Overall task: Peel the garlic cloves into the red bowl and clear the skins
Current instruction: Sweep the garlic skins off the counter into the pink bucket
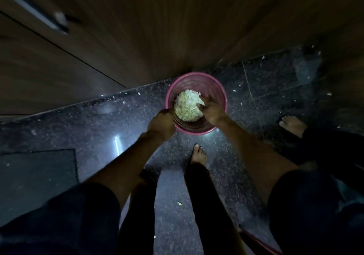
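A pink-red round bin [197, 78] stands on the dark speckled floor against a wooden cabinet. A pale heap of garlic skins [187, 107] fills its bottom. My left hand [162, 123] grips the bin's near-left rim. My right hand [211, 110] reaches inside over the right wall, fingers curled down onto the heap; whether it holds skins I cannot tell. No peeled cloves show.
Wooden cabinet fronts [137, 28] rise behind the bin. Loose skin scraps [179, 203] dot the floor. My bare foot [199, 155] is just below the bin; another bare foot [292, 124] stands at right. A dark mat [37, 178] lies at left.
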{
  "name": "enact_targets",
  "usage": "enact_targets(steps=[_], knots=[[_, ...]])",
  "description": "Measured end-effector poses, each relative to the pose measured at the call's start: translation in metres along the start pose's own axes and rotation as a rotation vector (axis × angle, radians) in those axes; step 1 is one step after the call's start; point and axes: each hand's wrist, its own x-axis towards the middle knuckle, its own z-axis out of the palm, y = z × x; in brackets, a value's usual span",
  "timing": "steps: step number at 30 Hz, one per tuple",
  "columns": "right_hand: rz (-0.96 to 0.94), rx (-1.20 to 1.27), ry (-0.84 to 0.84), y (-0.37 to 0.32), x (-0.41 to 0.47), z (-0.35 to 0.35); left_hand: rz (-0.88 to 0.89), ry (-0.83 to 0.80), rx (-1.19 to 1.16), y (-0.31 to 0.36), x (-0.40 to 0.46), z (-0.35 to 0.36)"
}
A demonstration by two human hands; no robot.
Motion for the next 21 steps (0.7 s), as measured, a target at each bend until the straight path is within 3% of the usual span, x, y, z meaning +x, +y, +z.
enact_targets(steps=[5,8,12,21], knots=[[0.142,0.664,0.098,-0.078,-0.110,-0.031,0.025,0.084,-0.177,0.018,-0.096,-0.074],[0.105,1.065,-0.037,-0.144,-0.195,-0.065,0.009,0.147,-0.322,0.015,-0.160,-0.122],[-0.052,1.408,-0.201,-0.232,-0.286,-0.100,0.001,0.253,-0.555,0.002,-0.242,-0.188],[-0.281,1.484,-0.460,-0.399,-0.366,-0.128,0.033,0.414,-0.956,-0.034,-0.345,-0.292]])
